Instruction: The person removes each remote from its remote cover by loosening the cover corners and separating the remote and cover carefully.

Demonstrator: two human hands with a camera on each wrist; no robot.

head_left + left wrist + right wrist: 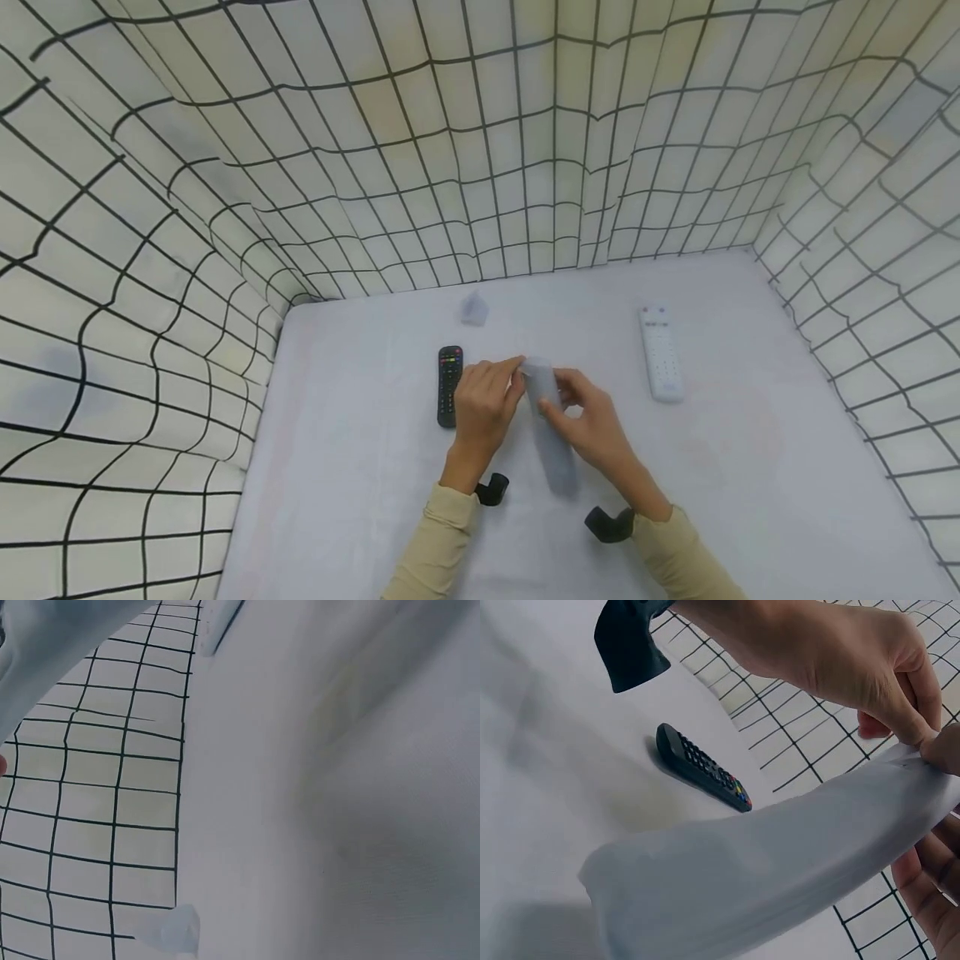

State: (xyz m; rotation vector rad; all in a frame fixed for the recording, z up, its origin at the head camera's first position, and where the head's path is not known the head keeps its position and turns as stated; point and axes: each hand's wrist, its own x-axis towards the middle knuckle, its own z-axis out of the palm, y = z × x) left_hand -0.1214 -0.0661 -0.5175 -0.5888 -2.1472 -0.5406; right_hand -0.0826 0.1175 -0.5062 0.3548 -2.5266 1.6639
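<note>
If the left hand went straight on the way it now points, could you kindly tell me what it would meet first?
Most likely the pale wrapper, whose upper end the left hand pinches; past that, probably the checked backdrop, though depth is hard to judge.

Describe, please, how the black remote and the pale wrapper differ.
The black remote is dark, with many buttons; the pale wrapper is whitish and shows none. The black remote lies on the table, while the left hand and right hand hold the pale wrapper. Both are long and narrow.
</note>
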